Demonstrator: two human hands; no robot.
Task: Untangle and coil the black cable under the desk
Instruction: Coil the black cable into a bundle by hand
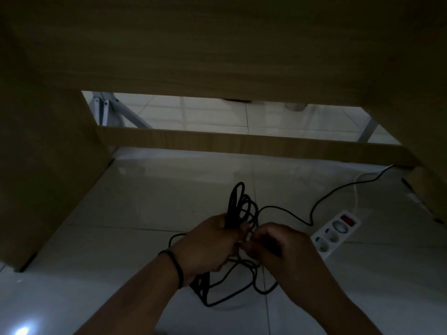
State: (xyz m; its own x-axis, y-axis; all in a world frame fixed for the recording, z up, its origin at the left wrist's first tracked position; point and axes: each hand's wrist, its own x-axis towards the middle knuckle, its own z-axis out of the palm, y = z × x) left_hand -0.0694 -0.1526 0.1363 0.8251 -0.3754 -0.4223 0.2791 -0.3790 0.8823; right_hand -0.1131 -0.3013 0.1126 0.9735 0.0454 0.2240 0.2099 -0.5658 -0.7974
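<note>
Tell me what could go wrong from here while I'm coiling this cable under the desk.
1. The black cable trails off toward the back right; pulling hard might strain whatever its unseen end joins.
2. Loose loops hang below the left hand and right hand, and could knot again as you wind.
3. The trailing run lies close to the power strip, so a tug could drag across it.

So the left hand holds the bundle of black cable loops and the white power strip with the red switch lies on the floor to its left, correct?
Not quite. The head view shows the white power strip with the red switch on the tiled floor to the right of the hands. The left hand does hold the bundle of black cable loops.
</note>
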